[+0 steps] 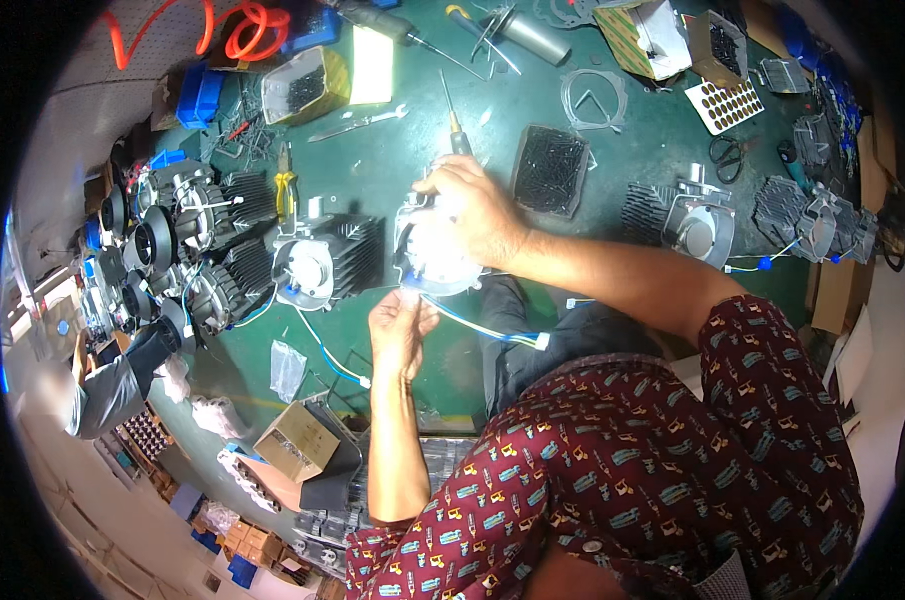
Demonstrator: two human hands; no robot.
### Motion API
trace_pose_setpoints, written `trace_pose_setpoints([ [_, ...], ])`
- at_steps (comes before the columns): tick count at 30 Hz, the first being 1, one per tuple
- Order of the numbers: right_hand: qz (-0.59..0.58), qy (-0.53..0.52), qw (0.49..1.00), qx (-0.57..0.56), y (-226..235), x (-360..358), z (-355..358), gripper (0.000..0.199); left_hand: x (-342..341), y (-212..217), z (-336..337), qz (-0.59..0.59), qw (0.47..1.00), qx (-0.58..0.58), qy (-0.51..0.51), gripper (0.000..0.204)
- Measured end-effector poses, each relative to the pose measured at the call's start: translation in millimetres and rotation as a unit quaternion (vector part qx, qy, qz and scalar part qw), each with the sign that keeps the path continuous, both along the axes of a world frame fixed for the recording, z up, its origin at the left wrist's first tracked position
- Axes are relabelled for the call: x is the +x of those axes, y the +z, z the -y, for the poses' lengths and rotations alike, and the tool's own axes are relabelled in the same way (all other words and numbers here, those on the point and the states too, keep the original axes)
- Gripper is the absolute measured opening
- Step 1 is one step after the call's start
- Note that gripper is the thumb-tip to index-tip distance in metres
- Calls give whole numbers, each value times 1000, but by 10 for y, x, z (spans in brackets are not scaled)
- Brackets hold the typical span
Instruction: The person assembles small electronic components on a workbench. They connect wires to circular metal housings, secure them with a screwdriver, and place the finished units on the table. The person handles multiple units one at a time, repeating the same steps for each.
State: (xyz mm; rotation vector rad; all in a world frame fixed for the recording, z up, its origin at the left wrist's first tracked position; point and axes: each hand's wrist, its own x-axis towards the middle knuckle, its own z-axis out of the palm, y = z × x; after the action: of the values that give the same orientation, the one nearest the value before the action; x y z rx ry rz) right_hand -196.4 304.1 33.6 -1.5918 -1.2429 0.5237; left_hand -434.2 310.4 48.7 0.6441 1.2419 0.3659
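Observation:
A finned metal motor housing (443, 262) stands at the bench's near edge in front of me, its round face washed out by glare. My right hand (478, 212) reaches in from the right, fingers curled over its upper side. Below the rim, my left hand (401, 328) pinches thumb and fingers together near a small blue spot; what lies between the fingertips is too bright and small to make out. A blue, yellow and white wire lead (478, 328) runs from beneath the housing to a white connector (542, 341). A similar housing (318, 262) with its own lead sits to the left.
Around the work lie a screwdriver (457, 130), a black tray of screws (551, 172), yellow-handled pliers (287, 190), a wrench (358, 123) and scissors (728, 157). Another housing (695, 228) stands right; several assemblies with black fans (158, 235) crowd the left. Another person (113, 392) is at far left.

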Motion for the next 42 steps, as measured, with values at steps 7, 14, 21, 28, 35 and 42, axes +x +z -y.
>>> trace_pose_setpoints([
  [7,0,1,1000,12,-7,25,-8,32,-26,-116,-51,28,985,93,-144,27],
  [14,-6,6,1000,10,-34,13,-8,31,13,-197,15,-190,832,443,-274,11],
  [21,9,-1,1000,7,5,43,-11,32,99,-24,-13,-232,827,440,-263,9],
  [28,13,13,1000,-9,17,38,1,37,108,-94,94,-4,983,169,-74,28],
  [35,-12,8,1000,12,6,21,48,31,151,-12,37,123,945,-256,165,23],
  [42,-31,1,999,31,13,39,31,32,176,23,-5,50,982,-165,81,26],
])
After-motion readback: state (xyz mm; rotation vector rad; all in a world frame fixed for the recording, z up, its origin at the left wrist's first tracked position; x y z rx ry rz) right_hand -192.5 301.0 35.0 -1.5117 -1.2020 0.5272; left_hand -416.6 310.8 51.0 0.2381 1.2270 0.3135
